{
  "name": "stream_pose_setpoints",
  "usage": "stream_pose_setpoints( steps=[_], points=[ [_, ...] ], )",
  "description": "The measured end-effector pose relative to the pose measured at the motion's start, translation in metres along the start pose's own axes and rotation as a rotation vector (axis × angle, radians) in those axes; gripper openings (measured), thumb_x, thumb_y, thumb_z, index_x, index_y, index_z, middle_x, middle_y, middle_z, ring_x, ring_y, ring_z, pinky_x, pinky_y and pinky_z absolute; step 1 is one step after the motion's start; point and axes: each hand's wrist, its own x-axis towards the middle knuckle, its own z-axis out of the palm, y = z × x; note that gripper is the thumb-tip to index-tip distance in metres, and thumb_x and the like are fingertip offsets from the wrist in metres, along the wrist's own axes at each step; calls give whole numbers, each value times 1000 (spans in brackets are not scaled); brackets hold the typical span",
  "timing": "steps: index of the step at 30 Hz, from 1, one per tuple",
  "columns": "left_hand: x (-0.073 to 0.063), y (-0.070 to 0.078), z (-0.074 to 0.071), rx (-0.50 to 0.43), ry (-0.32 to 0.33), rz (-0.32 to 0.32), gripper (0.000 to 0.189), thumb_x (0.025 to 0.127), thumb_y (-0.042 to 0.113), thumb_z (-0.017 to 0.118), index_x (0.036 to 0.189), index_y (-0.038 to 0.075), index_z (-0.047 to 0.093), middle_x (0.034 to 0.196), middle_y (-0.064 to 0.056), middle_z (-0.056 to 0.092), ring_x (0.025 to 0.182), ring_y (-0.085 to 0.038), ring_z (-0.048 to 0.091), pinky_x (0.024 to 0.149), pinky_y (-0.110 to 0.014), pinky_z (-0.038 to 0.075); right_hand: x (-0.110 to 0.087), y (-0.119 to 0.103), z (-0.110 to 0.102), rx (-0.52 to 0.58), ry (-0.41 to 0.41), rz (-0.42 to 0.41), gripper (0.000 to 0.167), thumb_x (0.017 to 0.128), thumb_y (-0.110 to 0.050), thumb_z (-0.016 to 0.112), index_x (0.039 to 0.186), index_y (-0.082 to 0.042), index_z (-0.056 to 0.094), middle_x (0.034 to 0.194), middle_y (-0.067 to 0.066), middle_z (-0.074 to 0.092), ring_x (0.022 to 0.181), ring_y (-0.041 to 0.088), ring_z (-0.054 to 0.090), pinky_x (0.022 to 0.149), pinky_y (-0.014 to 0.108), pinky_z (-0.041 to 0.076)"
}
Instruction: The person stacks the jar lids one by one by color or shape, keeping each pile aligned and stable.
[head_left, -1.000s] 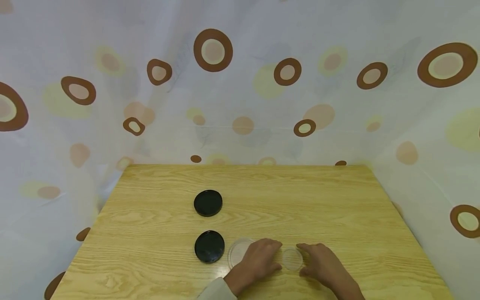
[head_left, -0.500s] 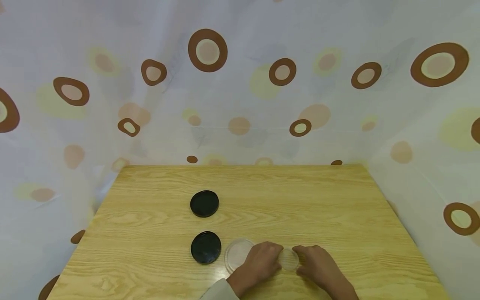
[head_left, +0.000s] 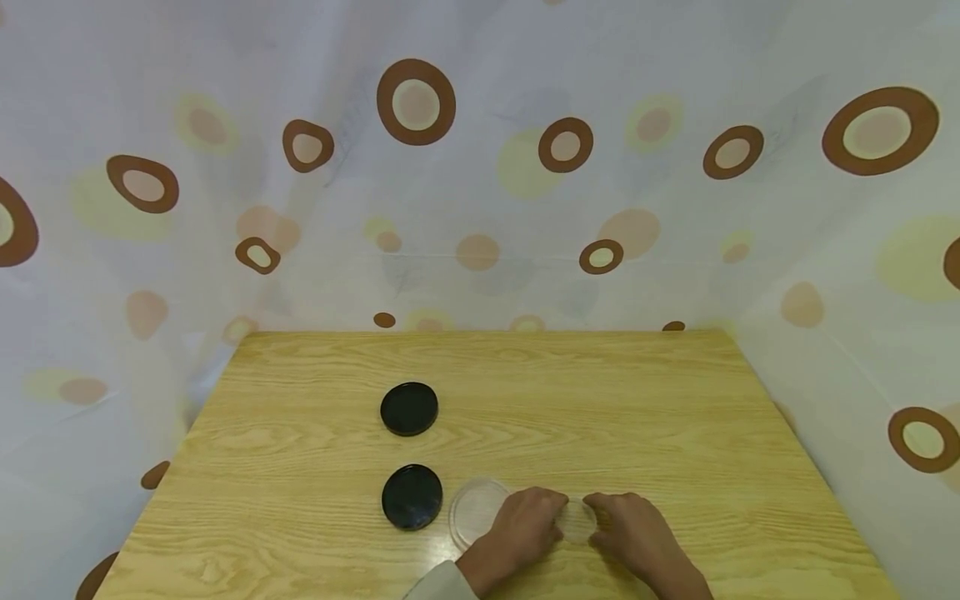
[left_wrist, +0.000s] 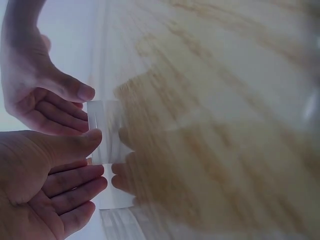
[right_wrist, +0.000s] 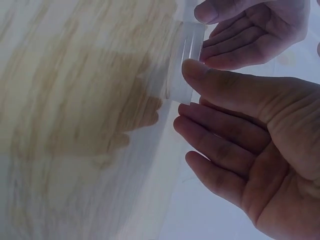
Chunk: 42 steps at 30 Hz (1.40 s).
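Between my two hands near the front of the table is a small, clear, round dish [head_left: 577,522] with a low straight wall. My left hand [head_left: 525,525] pinches its left side, and from the right my right hand [head_left: 637,535] pinches the opposite side. In the left wrist view, the clear wall [left_wrist: 109,122] shows edge-on, with both thumbs along it and the other fingers spread low beside it. The right wrist view has the right thumb pressed on the same wall [right_wrist: 184,67]. A larger clear round dish [head_left: 472,512] is partly hidden behind my left hand.
Two black round shallow dishes stand left of my hands, one farther back [head_left: 408,408] and one nearer [head_left: 412,497]. The wood-grain table [head_left: 637,400] meets a pale, spotted plastic sheet [head_left: 480,167] at its back and sides.
Both hands have closed in from a small gap onto the sides of the small clear dish. The view has shifted slightly. The black dishes and larger clear dish have stayed put.
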Motion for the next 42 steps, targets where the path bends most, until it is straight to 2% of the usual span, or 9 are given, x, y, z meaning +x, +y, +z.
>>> stream_pose_setpoints(
  steps=[7,13,17,24,27,30,42],
  points=[
    [-4,-1,-5,38,27,7,34,77,20,77,108,12,68,110,3,71,101,-10,67,81,-18,54,1,-4,-1,-20,8,-8,39,65,-10,83,102,-6,71,100,11,73,92,31,69,78,44,57],
    [-10,-6,-12,10,11,-19,38,79,21,76,115,13,66,115,4,69,106,-10,65,86,-20,53,3,-10,-4,-6,26,-48,38,65,-11,83,101,-7,72,99,8,73,91,28,70,76,40,57],
    [-15,-10,-16,-12,23,-28,38,79,22,76,115,13,67,114,4,69,105,-10,65,85,-21,54,4,-16,-6,36,5,-54,39,65,-10,83,102,-7,72,100,8,73,92,28,69,77,42,57],
    [-24,-18,-26,14,63,-12,36,79,24,77,112,13,68,111,2,70,102,-11,66,82,-22,55,8,-24,-6,27,-10,-113,43,64,-11,83,105,-7,71,102,9,73,89,25,69,78,41,57],
    [-28,-21,-29,-1,77,-2,36,79,23,77,112,12,68,112,1,70,103,-12,66,82,-22,54,9,-29,-7,29,-19,-112,42,65,-11,83,106,-7,70,103,9,73,90,26,69,79,41,57],
    [-31,-25,-31,-14,82,-1,37,77,22,78,112,12,68,111,1,71,102,-12,66,82,-22,54,11,-34,-6,33,-17,-111,42,65,-10,83,106,-8,70,103,9,73,93,27,69,79,41,57],
    [-46,-44,-34,12,134,2,34,76,21,80,107,13,69,104,1,72,96,-11,67,78,-22,55,19,-53,1,67,-18,-194,42,67,-8,82,107,-3,69,104,12,72,95,30,69,79,41,57]
  ],
)
